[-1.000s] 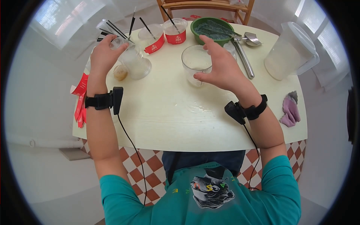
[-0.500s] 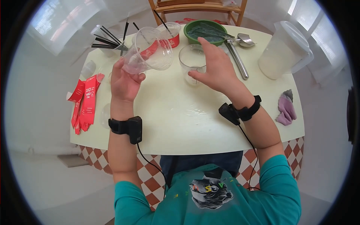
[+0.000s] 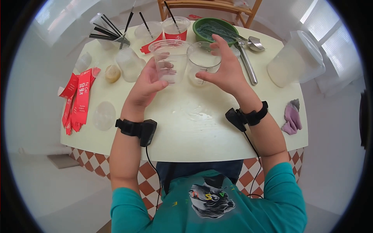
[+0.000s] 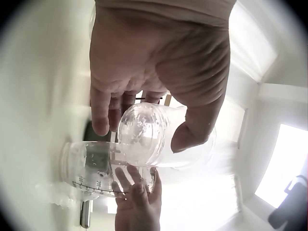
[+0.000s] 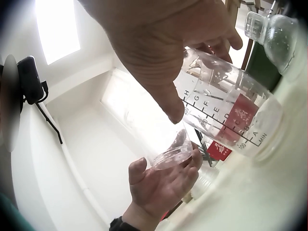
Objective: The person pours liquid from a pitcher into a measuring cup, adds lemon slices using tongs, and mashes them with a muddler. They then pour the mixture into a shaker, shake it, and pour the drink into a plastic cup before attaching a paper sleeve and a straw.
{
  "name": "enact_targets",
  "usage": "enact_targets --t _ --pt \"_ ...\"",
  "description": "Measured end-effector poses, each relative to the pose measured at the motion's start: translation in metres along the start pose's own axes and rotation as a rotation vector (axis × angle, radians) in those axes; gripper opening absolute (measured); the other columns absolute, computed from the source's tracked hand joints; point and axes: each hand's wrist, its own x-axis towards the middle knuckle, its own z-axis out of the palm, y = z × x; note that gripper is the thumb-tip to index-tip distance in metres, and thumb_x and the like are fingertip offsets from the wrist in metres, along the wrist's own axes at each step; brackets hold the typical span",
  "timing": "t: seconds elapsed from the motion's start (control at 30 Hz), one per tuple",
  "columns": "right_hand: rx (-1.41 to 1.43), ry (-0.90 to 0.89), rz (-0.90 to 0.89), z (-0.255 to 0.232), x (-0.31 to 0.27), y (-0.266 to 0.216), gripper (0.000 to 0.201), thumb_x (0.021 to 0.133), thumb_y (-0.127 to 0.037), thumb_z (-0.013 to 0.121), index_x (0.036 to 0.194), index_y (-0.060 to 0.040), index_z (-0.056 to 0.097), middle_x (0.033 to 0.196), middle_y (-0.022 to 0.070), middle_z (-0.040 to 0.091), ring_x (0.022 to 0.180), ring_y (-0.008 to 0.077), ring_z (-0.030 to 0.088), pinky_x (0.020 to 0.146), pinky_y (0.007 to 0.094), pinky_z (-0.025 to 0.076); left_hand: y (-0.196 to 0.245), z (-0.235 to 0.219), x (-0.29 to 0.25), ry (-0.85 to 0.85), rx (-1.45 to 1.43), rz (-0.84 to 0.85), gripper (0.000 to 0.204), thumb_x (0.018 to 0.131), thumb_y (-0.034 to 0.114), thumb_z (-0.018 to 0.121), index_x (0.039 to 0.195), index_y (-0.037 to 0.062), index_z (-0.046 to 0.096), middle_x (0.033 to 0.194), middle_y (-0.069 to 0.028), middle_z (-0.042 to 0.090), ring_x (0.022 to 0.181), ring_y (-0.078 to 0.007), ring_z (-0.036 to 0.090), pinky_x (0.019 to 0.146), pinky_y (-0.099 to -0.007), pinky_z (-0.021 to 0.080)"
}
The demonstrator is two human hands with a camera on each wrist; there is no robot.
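Note:
A clear plastic cup (image 3: 175,64) is held in my left hand (image 3: 142,91), its mouth up and a little tilted. In the left wrist view the rounded cup bottom (image 4: 144,130) shows between thumb and fingers. My right hand (image 3: 229,73) grips a clear measuring cup (image 3: 199,72) near its rim, thumb on the near side and fingers behind. Printed marks run along the measuring cup's wall (image 5: 216,115) in the right wrist view. In the head view the two rims overlap.
At the left lie red paper sleeves (image 3: 82,97) and a clear lid (image 3: 104,115). Black straws (image 3: 107,33), stacked clear cups (image 3: 130,64) and a round tan-topped jar (image 3: 112,73) stand behind. A green basin (image 3: 198,33), metal scoop (image 3: 254,43), pitcher (image 3: 291,62) and cloth (image 3: 292,116) are further right.
My left hand has taken a clear cup from the stack at the left, carried it right and turned it upright beside the measuring cup. My right hand has stayed on the measuring cup.

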Motion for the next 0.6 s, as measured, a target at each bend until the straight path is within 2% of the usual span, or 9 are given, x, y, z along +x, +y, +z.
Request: enact_targets --t 0.07,0.17,0.3,0.37,0.5,0.57,0.6 --pt "-0.006 -0.019 0.012 -0.001 0.0 -0.001 0.11 0.058 -0.027 0.088 0.147 -0.0082 0.025 0.131 0.0189 0.05 0.119 0.0325 0.053 0.097 0.0401 0.046 -0.001 0.008 0.001 0.027 0.162 -0.038 0.095 0.065 0.027 0.083 0.143 0.0071 0.033 0.128 -0.0097 0.05 0.124 -0.024 0.047 0.095 -0.0366 0.044" --pt "-0.003 0.011 0.009 0.001 -0.002 -0.002 0.113 0.057 -0.027 0.089 0.147 -0.008 0.023 0.129 0.0188 0.05 0.118 0.0328 0.053 0.097 0.0401 0.045 -0.009 0.014 0.002 0.12 0.203 -0.031 0.1 0.059 0.024 0.087 0.142 0.0092 0.034 0.125 -0.0083 0.053 0.123 -0.0227 0.047 0.098 -0.0365 0.041" --pt "0.034 0.0 -0.003 0.003 -0.002 -0.002 0.117 0.056 -0.027 0.09 0.148 -0.0077 0.019 0.13 0.0197 0.05 0.12 0.0336 0.052 0.097 0.0402 0.045 -0.015 0.014 0.003 0.151 0.204 -0.031 0.102 0.056 0.019 0.088 0.142 0.0116 0.035 0.122 -0.0066 0.055 0.123 -0.0216 0.047 0.101 -0.0365 0.037" --pt "0.062 0.0 -0.003 0.005 -0.003 -0.002 0.119 0.056 -0.027 0.09 0.148 -0.0061 0.017 0.13 0.0215 0.05 0.122 0.0337 0.051 0.099 0.0404 0.044 -0.015 0.013 0.004 0.161 0.221 0.037 0.101 0.056 0.015 0.088 0.142 0.0122 0.036 0.12 -0.0064 0.057 0.123 -0.0209 0.048 0.102 -0.0352 0.035" --pt "0.133 -0.032 0.016 0.019 -0.002 0.014 0.119 0.056 -0.028 0.091 0.146 -0.0048 0.017 0.13 0.0231 0.051 0.125 0.0333 0.05 0.1 0.0405 0.043 -0.019 0.009 0.005 0.164 0.196 0.111 0.095 0.058 0.01 0.086 0.14 0.0118 0.037 0.122 -0.0073 0.056 0.122 -0.0209 0.048 0.102 -0.0352 0.036" --pt "0.26 -0.018 0.045 0.026 -0.002 0.019 0.112 0.057 -0.027 0.09 0.142 -0.0041 0.022 0.129 0.0236 0.052 0.124 0.0326 0.05 0.101 0.0403 0.043 -0.018 0.009 0.006 0.19 0.187 0.108 0.093 0.058 0.007 0.087 0.136 0.0062 0.037 0.12 -0.0127 0.054 0.119 -0.0237 0.049 0.099 -0.0366 0.042" --pt "0.26 -0.019 0.044 0.026 -0.002 0.019 0.112 0.057 -0.027 0.09 0.142 -0.0041 0.022 0.129 0.0236 0.052 0.124 0.0326 0.05 0.101 0.0403 0.043 -0.019 0.007 0.006 0.191 0.188 0.109 0.093 0.058 0.007 0.087 0.136 0.0062 0.037 0.12 -0.0127 0.054 0.119 -0.0237 0.049 0.099 -0.0366 0.042"
